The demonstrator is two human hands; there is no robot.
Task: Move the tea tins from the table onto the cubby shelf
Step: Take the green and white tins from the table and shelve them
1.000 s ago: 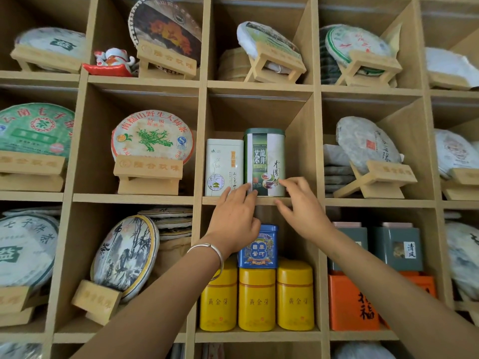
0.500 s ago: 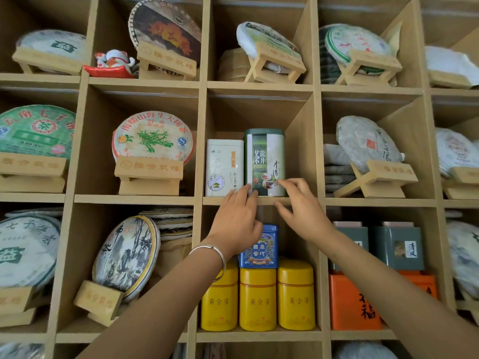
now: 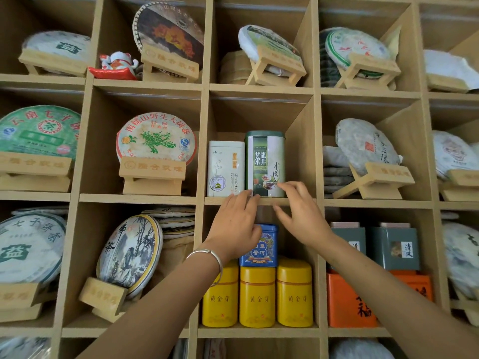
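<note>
A tall green tea tin (image 3: 265, 161) stands upright in the middle cubby of the wooden cubby shelf (image 3: 259, 88), next to a white tea tin (image 3: 225, 168) on its left. My left hand (image 3: 237, 226) reaches up with its fingertips at the green tin's lower left corner. My right hand (image 3: 300, 213) has its fingertips on the tin's lower right front. Both hands have spread fingers and grasp nothing. The table is out of view.
The cubby below holds three yellow tins (image 3: 257, 296) with a blue tin (image 3: 260, 246) on top. To the right are grey tins (image 3: 394, 247) on orange boxes (image 3: 350, 304). Round tea cakes on wooden stands fill the other cubbies; a lucky-cat figurine (image 3: 118, 64) sits upper left.
Both hands stay at the base of the green tin with almost no movement. The tin has not shifted.
</note>
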